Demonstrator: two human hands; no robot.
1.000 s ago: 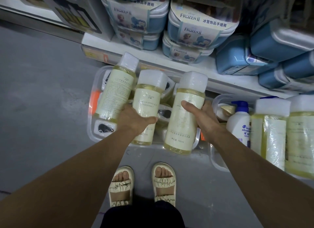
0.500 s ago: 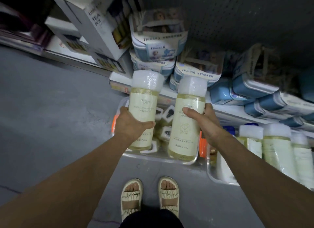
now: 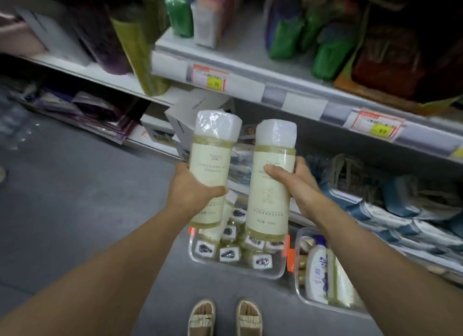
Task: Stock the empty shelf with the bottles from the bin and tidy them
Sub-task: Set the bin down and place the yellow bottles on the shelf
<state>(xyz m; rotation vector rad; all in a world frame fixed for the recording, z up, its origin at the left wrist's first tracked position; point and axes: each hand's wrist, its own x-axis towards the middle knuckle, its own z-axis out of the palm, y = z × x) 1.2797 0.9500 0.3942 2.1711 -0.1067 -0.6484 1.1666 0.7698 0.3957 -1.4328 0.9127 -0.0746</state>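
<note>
each hand holds one tall yellow shampoo bottle upright, caps up, long axes nearly vertical and close to parallel. the left hand (image 3: 194, 194) has its fingers curled round the lower half of the left bottle (image 3: 211, 169), thumb across the front below the label text. the right hand (image 3: 293, 185) wraps the right bottle (image 3: 271, 180) at mid-height, thumb pressed over the label. the two bottles stand just beside each other, apart by a narrow gap, both lifted well above the clear bin (image 3: 235, 268) on the floor, which has more bottles packed in it, caps up. a second bin (image 3: 304, 295), to the right of that bin, holds other bottles. both held bottles sit below and in front of the shelf edge with price tags (image 3: 283, 92). the empty shelf itself is not clearly in view, so which hand is nearer to it cannot be told; the bottles are already upright for setting down on their bases.
</note>
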